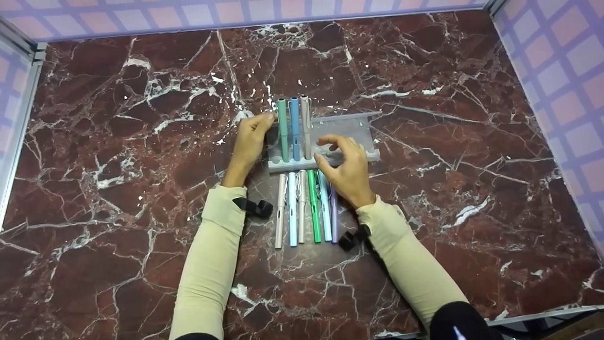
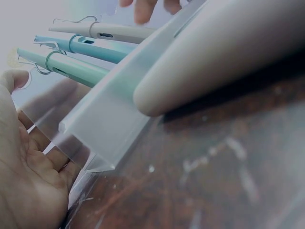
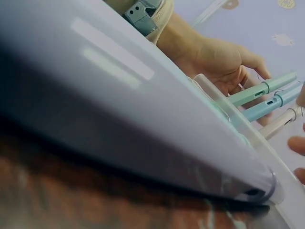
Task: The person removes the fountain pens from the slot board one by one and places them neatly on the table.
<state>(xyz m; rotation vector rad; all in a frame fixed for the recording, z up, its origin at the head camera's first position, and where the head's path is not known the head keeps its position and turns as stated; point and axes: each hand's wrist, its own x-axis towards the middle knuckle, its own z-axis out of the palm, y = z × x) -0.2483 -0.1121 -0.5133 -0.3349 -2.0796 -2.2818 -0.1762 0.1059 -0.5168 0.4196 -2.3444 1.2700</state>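
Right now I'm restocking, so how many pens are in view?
8: three stand in the rack, green, blue, beige; five lie in a row on the table before it. None seems hidden.

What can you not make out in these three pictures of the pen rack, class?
1. Head view: the right hand covers the tops of the two rightmost loose pens and part of the rack.
2. Head view: whether the left hand touches the green pen is too small to tell.
3. Left wrist view: a blurred pen end fills the frame.
4. Right wrist view: a blurred pen hides the table.
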